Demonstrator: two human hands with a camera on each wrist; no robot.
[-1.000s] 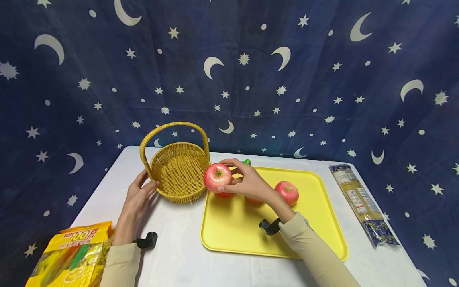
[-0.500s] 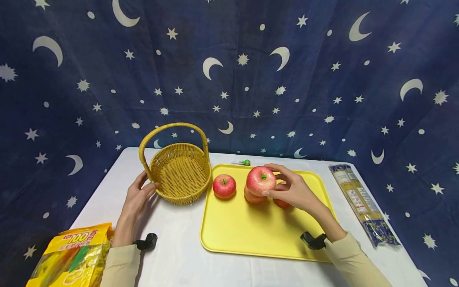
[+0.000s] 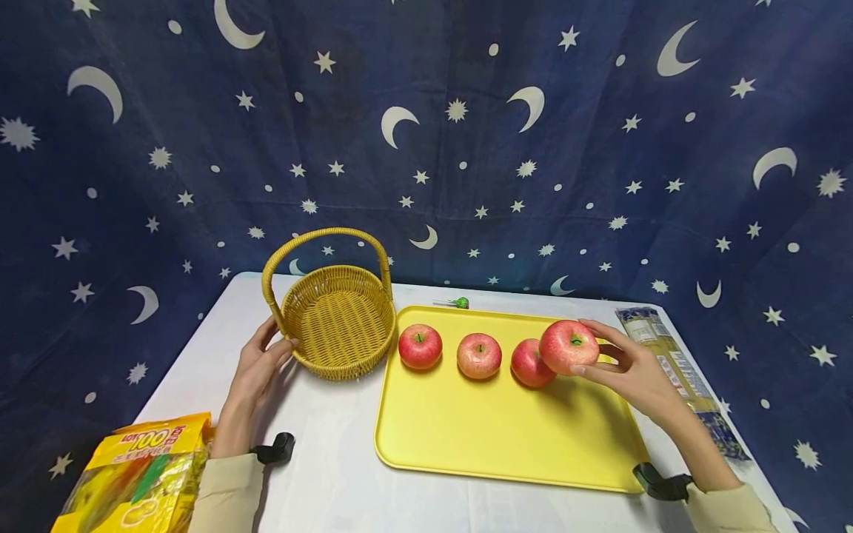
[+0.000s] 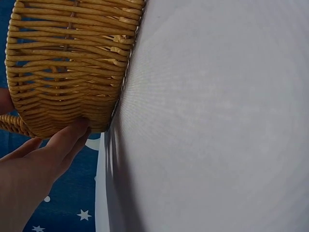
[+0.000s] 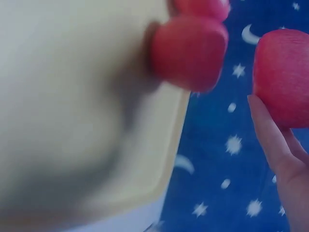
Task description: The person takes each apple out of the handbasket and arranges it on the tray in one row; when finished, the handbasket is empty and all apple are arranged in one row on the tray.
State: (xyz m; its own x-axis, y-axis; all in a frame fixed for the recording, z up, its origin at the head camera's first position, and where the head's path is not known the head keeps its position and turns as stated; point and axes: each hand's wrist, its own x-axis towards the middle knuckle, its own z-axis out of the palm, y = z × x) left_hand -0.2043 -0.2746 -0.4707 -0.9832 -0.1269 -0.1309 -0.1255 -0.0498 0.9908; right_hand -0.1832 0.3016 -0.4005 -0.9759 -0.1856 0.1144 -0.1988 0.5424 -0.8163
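My right hand (image 3: 633, 370) holds a red apple (image 3: 569, 346) above the right part of the yellow tray (image 3: 506, 437). In the right wrist view the held apple (image 5: 285, 77) hangs clear of the tray, with fingers against its side. Three more apples sit in a row on the tray: a left one (image 3: 420, 346), a middle one (image 3: 479, 356) and a right one (image 3: 531, 364), partly behind the held apple. My left hand (image 3: 260, 366) grips the left side of a wicker basket (image 3: 340, 326), thumb at its rim; in the left wrist view fingers touch the basket's woven wall (image 4: 72, 63).
A yellow snack bag (image 3: 136, 470) lies at the front left. Long clear packets (image 3: 666, 355) lie along the right edge, partly behind my right hand. A small green-headed item (image 3: 460, 303) lies behind the tray. A starry curtain (image 3: 426, 148) hangs behind the white table (image 3: 326, 451).
My right hand has carried the apple rightward across the tray, from beside the basket to past the row of apples. The left hand has stayed on the basket.
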